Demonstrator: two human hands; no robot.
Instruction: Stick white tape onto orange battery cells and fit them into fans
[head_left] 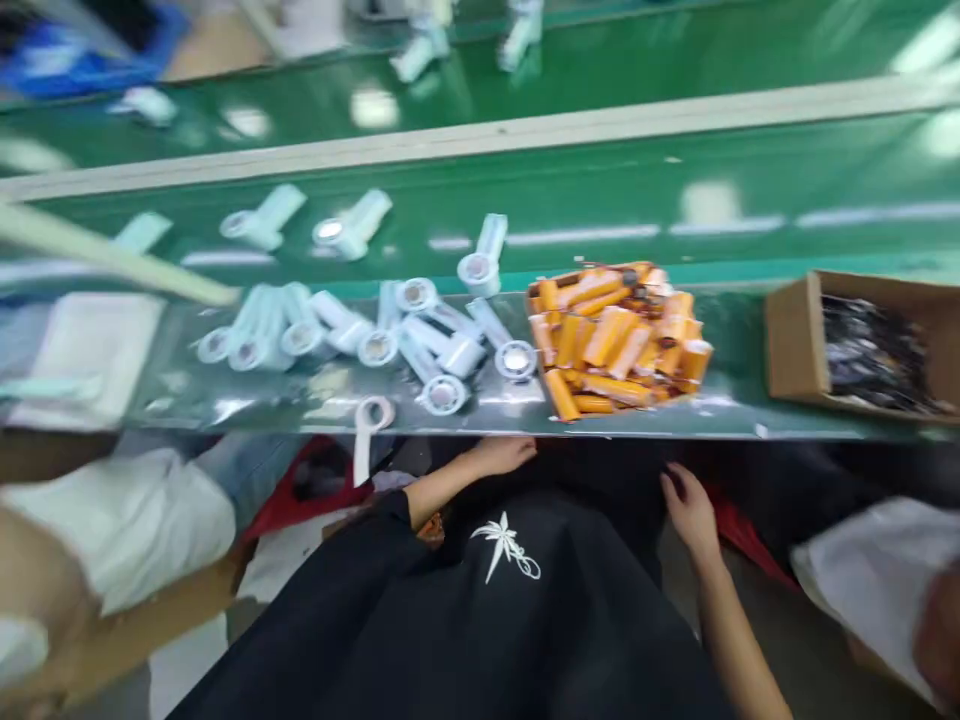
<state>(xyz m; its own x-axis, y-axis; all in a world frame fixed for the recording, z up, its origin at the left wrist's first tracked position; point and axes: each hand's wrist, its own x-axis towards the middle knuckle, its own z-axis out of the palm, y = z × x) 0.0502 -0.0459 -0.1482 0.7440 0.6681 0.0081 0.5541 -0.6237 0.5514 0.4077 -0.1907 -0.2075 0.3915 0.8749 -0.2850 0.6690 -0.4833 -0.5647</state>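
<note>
My left hand (507, 455) lies low against my dark clothing, just below the bench's front edge, with its fingers stretched out and nothing visible in them. Further right, my right hand (690, 508) hangs beside my dark clothing; its fingers are slightly bent and apart, with no object visible between them. Above the hands, a heap of orange-wrapped battery packs (615, 345) sits on the bench. Several pale blue handheld fan-shaped bodies with round heads (442, 393) lie to its left. A roll of white tape (373, 414) rests at the edge, its loose end hanging down.
A cardboard box (795, 335) of small dark parts stands at the right. Behind runs a green conveyor belt (600, 190) carrying more pale blue bodies (352, 225). A pale bar (112, 255) slants across the left. People in light clothing (135, 520) sit on both sides.
</note>
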